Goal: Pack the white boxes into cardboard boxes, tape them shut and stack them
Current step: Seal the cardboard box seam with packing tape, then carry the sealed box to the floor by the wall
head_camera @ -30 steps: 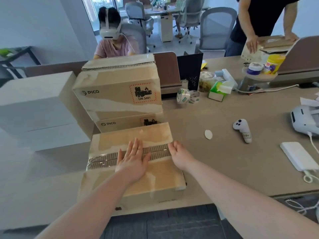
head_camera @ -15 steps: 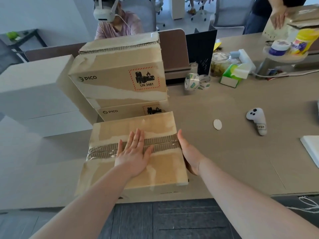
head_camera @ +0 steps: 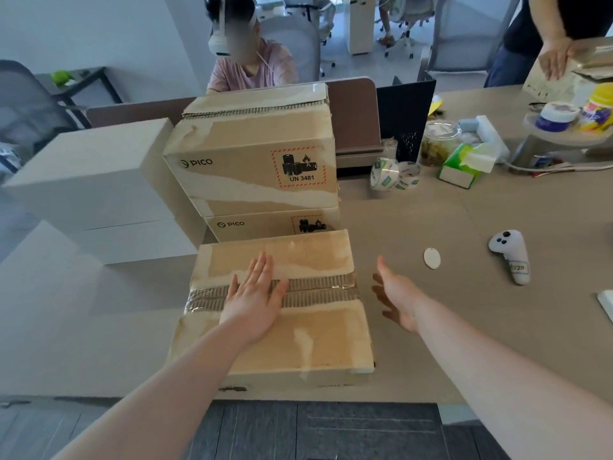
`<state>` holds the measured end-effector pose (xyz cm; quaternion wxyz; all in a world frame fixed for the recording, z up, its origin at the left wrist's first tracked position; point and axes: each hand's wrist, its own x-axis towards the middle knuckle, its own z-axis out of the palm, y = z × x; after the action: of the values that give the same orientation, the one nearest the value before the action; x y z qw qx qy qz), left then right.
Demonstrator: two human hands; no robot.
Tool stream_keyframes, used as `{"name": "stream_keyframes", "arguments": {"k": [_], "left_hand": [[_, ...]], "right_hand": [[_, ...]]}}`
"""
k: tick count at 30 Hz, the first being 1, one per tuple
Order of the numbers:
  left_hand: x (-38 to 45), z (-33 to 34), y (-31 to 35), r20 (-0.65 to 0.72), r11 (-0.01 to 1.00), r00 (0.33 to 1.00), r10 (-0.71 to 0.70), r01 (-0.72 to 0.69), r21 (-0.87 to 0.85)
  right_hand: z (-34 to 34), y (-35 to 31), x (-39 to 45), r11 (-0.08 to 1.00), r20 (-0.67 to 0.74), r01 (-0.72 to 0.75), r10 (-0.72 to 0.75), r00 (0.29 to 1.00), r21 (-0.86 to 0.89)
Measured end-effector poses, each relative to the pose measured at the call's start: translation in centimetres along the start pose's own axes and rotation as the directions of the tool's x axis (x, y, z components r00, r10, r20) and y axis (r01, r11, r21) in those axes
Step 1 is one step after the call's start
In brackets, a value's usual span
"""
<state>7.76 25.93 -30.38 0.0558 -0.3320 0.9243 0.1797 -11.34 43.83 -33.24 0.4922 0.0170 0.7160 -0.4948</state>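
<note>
Right hand came off the box, fingers loose; left hand flat on tape. Next: grip both sides evenly, lift level.

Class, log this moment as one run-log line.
stage: taping | left hand: flat on near cardboard box tape seam | right hand: open, beside box | tape rolls: on table

A single head-worn wide-angle camera looks forward and down from above the near edge of the desk. It sits close over the nearest cardboard box, with both forearms entering from the bottom corners toward the left hand and right hand. Facing across the desk, it reaches chairs and two other people beyond. Straight edges seem to bow near the frame borders. No second view overlaps.
</note>
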Motion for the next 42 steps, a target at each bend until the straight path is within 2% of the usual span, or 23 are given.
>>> {"name": "stream_keyframes", "arguments": {"k": [2,4,6,9,11,13,15,17,18,21,24,27,29,34,36,39,42], "left_hand": [[0.5,-0.8,-1.9,-0.128,0.993,0.988,-0.086,0.074,-0.098],[1.1,-1.7,-4.3,-0.158,0.949,0.956,-0.246,0.205,-0.238],[1.8,-2.3,-6.5,-0.106,0.884,0.922,-0.371,0.317,-0.343],[2.6,-2.9,-8.8,-0.033,0.847,0.904,-0.426,0.386,-0.365],[3.1,-3.3,-10.1,0.043,0.792,0.892,-0.449,0.42,-0.443],[3.4,-3.4,-11.3,0.169,0.641,0.889,-0.425,0.427,-0.637],[3.0,-2.9,-12.5,0.29,0.414,0.878,-0.38,0.442,-0.796],[2.5,-1.9,-13.6,0.437,0.209,0.848,-0.3,0.506,-0.837],[2.5,-1.3,-14.1,0.483,0.167,0.833,-0.271,0.535,-0.828],[2.6,-1.3,-15.4,0.515,0.137,0.827,-0.227,0.55,-0.824],[1.3,-2.2,-18.0,0.506,0.141,0.815,-0.282,0.557,-0.819],[-1.3,-3.6,-21.5,0.508,0.09,0.806,-0.304,0.555,-0.827],[-3.2,-4.7,-24.8,0.509,0.075,0.795,-0.329,0.56,-0.825],[-9.1,-10.0,-34.0,0.414,0.083,0.784,-0.462,0.504,-0.86],[-11.6,-11.9,-38.3,0.372,0.075,0.772,-0.516,0.473,-0.878],[-14.8,-14.2,-43.4,0.351,0.035,0.756,-0.552,0.442,-0.896],[-17.7,-15.5,-48.8,0.335,-0.023,0.736,-0.588,0.398,-0.917]], "right_hand": [[0.1,-0.3,0.7,0.998,0.024,0.028,-0.029,0.999,0.057],[1.1,-0.4,1.2,0.999,0.086,0.017,-0.021,0.996,0.044],[2.6,-0.6,1.8,1.0,0.161,0.017,-0.021,0.987,0.027],[3.9,-0.8,2.5,0.998,0.2,0.056,-0.058,0.978,0.019],[4.1,-0.8,3.1,0.994,0.195,0.104,-0.107,0.975,0.024],[4.0,-0.8,3.5,0.987,0.197,0.163,-0.16,0.967,-0.003],[4.3,-1.0,3.5,0.98,0.202,0.198,-0.197,0.959,0.016],[4.6,-0.9,3.6,0.98,0.189,0.198,-0.2,0.961,0.03],[4.7,-0.9,3.5,0.98,0.179,0.196,-0.2,0.963,0.042],[5.3,-0.8,3.1,0.979,0.144,0.189,-0.198,0.969,0.076],[7.9,-0.6,1.8,0.975,0.175,0.186,-0.205,0.963,0.119],[12.3,-0.7,0.4,0.979,0.205,0.189,-0.201,0.958,0.076],[15.9,-1.2,-0.5,0.979,0.227,0.197,-0.202,0.953,0.046],[27.1,-2.9,-3.4,0.978,0.299,0.209,-0.2,0.933,0.001],[32.3,-3.8,-4.6,0.964,0.331,0.264,-0.243,0.912,-0.018],[39.5,-4.7,-5.9,0.947,0.355,0.315,-0.272,0.894,-0.068],[46.6,-5.5,-7.2,0.948,0.447,0.315,-0.266,0.854,-0.036]]}}
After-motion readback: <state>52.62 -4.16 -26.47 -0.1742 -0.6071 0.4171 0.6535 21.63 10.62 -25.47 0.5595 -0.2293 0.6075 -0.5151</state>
